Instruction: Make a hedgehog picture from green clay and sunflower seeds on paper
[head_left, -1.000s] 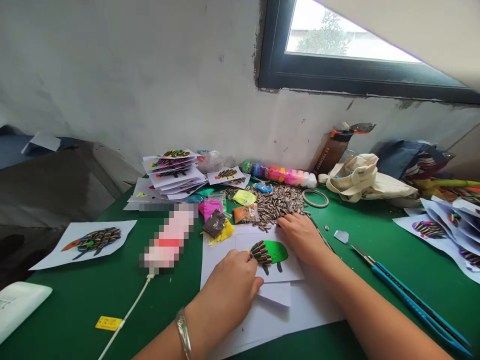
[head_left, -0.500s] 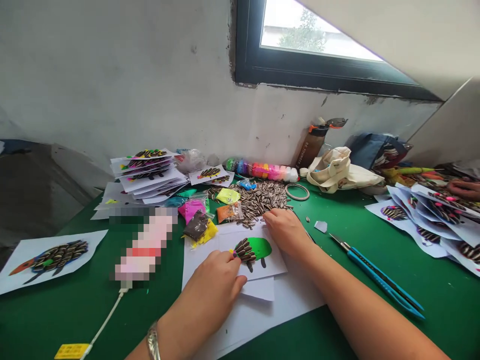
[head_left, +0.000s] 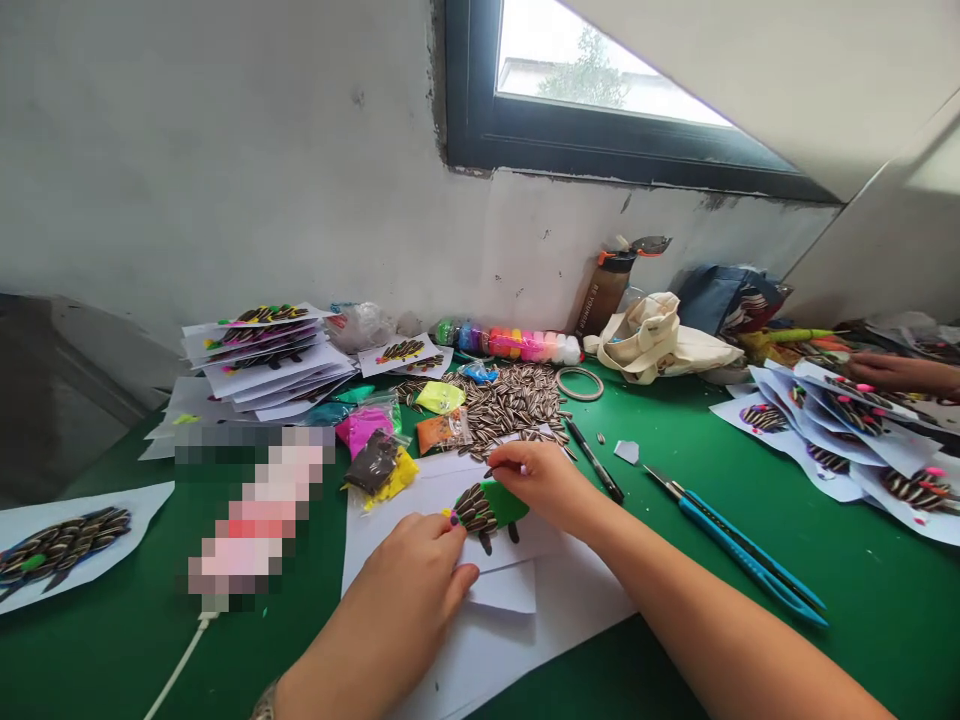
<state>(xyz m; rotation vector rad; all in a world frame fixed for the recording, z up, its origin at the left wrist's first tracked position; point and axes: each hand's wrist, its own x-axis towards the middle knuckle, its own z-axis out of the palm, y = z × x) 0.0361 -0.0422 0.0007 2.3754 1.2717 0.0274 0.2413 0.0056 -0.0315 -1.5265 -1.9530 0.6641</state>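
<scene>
Left hand (head_left: 401, 575): fingers curled narrow against the seed-covered green clay figure (head_left: 480, 508), exact grip not discernible. Figure location: on white paper (head_left: 382, 515). Right hand (head_left: 540, 485): narrow pinch just above the figure, held item too small to tell. Loose sunflower seeds (head_left: 510, 400): just beyond the paper.

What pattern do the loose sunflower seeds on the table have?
The sunflower seeds have dark and pale lengthwise stripes, best seen in the head view.

A scuffed white plaster wall (head_left: 225, 180) holds a dark-framed window (head_left: 600, 150) showing daylight and a tree, beneath a sloping white ceiling (head_left: 750, 60).
</scene>
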